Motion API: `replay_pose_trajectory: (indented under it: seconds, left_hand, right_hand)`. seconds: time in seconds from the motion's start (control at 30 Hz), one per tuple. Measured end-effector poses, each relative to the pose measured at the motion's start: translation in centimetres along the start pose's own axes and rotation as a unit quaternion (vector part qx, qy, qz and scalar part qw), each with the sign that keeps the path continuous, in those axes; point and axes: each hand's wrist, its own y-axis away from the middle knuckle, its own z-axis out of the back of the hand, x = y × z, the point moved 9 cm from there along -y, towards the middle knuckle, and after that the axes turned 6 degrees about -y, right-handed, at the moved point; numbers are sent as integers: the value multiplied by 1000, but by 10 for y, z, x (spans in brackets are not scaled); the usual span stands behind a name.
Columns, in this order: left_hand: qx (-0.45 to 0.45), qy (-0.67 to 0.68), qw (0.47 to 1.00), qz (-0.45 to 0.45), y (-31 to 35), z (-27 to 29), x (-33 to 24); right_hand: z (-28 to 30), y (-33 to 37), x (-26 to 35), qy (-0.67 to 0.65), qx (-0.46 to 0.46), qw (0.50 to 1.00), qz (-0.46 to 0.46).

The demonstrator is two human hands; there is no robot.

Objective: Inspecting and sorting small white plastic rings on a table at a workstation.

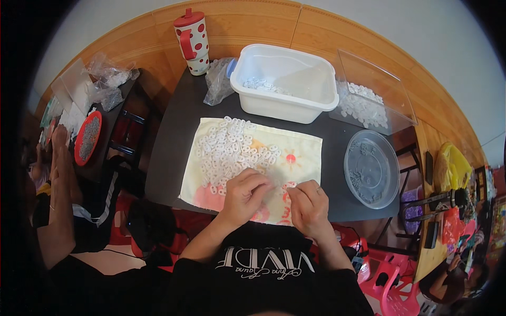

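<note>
My left hand (pixel 245 190) and my right hand (pixel 308 206) rest close together on the near edge of a pale printed cloth (pixel 300 150) spread over a dark table (pixel 174 137). Both have the fingers curled inward, pinching at small pieces that are too tiny to make out. A heap of small white rings (pixel 229 150) lies on the cloth just beyond my left hand.
Behind the cloth stands a white plastic tub (pixel 287 108) with a few rings inside. A clear box (pixel 369 100) of white pieces and a round clear lid (pixel 371 168) are at right. A red-spotted cup (pixel 192 39) stands at the back. Another person's arm (pixel 60 179) works at left.
</note>
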Motion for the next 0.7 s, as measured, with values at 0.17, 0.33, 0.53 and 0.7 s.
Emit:
replay_pose_trajectory:
  seconds: [0.17,0.33,0.53,0.7]
  left_hand:
    - [-14,-61,998,29,1,0,4]
    - [23,-95,995,34,-1,-4,7]
    - [97,-222,970,-25,-8,-36,-12]
    - [136,-327,934,-54,-5,-52,-6]
  right_hand:
    - [-7,5,-18,16,-3,999,-29]
    - [-5,12,-23,22,-1,999,-50]
    - [-7,16,-22,20,39,997,-67]
    - [-7,20,-27,22,30,997,-71]
